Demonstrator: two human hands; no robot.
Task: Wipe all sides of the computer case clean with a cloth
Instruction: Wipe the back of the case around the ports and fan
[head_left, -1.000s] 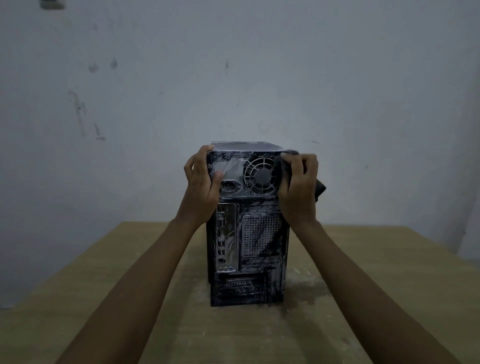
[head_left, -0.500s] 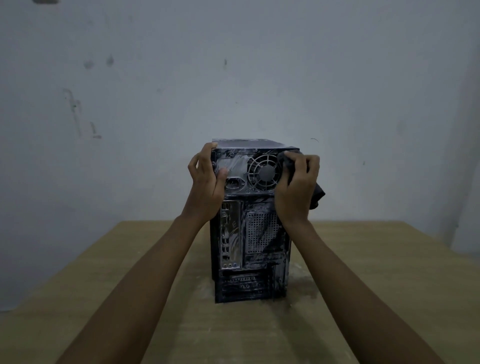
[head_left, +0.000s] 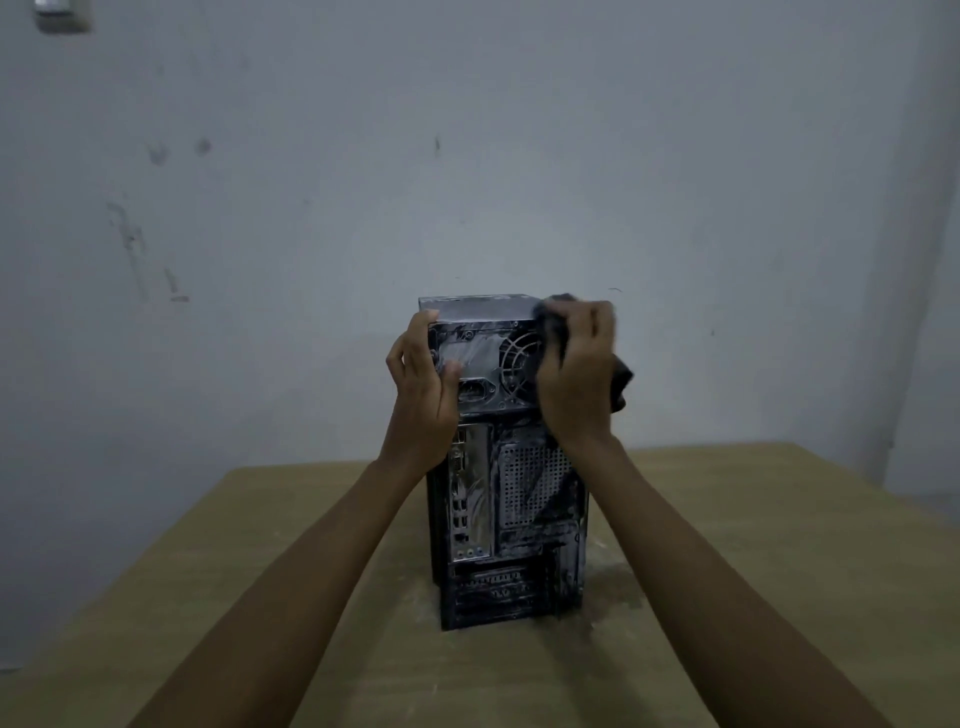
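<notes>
1. Black metal smeared all over with whitish dust: the case (head_left: 530, 483) stands upright on the wooden worktop (head_left: 753, 571), with its back panel facing me.
2. At the top of that panel I see a round fan grille (head_left: 519, 358) and a power socket (head_left: 475, 391). Lower down there is a shiny port plate (head_left: 470, 499) on the left and a mesh patch on the right, with slot covers at the bottom.
3. Pale dust (head_left: 615, 582) lies on the worktop around the foot of the case, mostly on its right.
4. My left hand (head_left: 422, 400) grips the case's top left corner, fingers curled round the side edge and thumb pressed on the back panel beside the socket.
5. My right hand (head_left: 576, 379) is closed tight round a dark cloth (head_left: 621, 387) and held against the top right corner, covering part of the grille.
6. Some cloth bunches out above my fingers, and more hangs past the hand on the right.
7. Both hands sit at the top of the case, one on each side.
</notes>
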